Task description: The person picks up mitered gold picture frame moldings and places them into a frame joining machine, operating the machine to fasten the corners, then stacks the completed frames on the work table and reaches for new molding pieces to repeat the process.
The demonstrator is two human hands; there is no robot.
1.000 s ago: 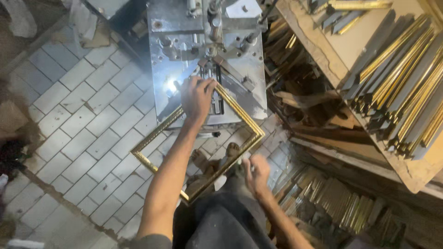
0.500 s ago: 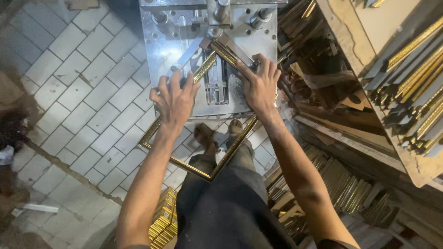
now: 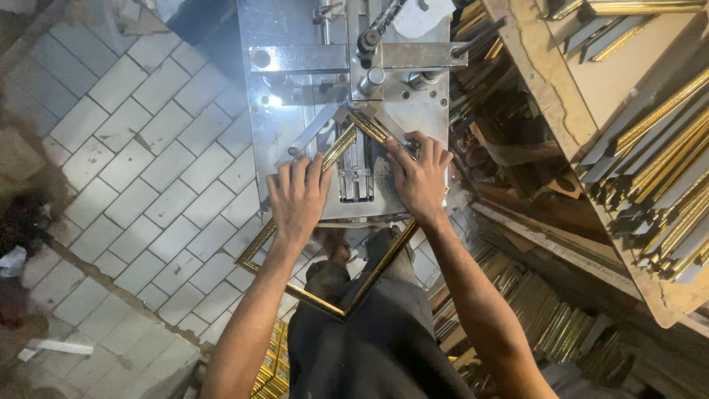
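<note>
Head view: low in the frame, the gold frame (image 3: 325, 214) overhangs the knees, its top corner wedged in the metal machine (image 3: 347, 111) at centre. Left hand (image 3: 297, 196) and right hand (image 3: 419, 177) press flat on its sides — fingers near the clamp could get pinched if they slip.

One gold picture frame (image 3: 369, 273) on the plate, two hands pressing it, left hand (image 3: 297, 198) and right hand (image 3: 419, 177), one metal joining machine (image 3: 295, 89), one shelf (image 3: 546, 96) of gold mouldings too many to count, one stack of mouldings (image 3: 269, 366) below
</note>
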